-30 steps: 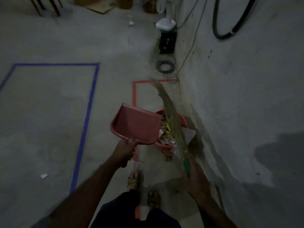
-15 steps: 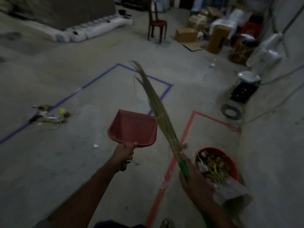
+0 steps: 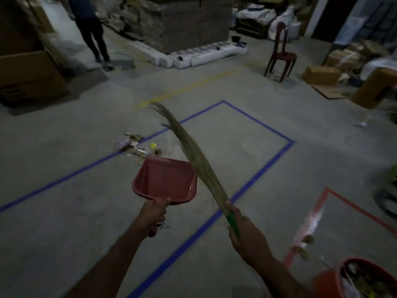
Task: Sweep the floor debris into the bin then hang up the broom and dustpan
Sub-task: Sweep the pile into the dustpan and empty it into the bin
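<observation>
Concrete floor (image 3: 247, 147) lies between you and the debris (image 3: 137, 146), which sits on the blue tape line (image 3: 86, 168) just beyond the dustpan's front lip. Walk up, set the dustpan (image 3: 165, 179) flat with its lip on the floor beside the pile, then draw the broom (image 3: 193, 155) in short strokes toward it. The bin (image 3: 328, 280) stands behind you at lower right, already holding litter. The debris is a small loose scatter: paper scraps, something pale purple, a yellow bit. Your left hand (image 3: 154, 214) is wrapped round the dustpan handle, and your right hand (image 3: 247, 233) grips the broom's green handle.
</observation>
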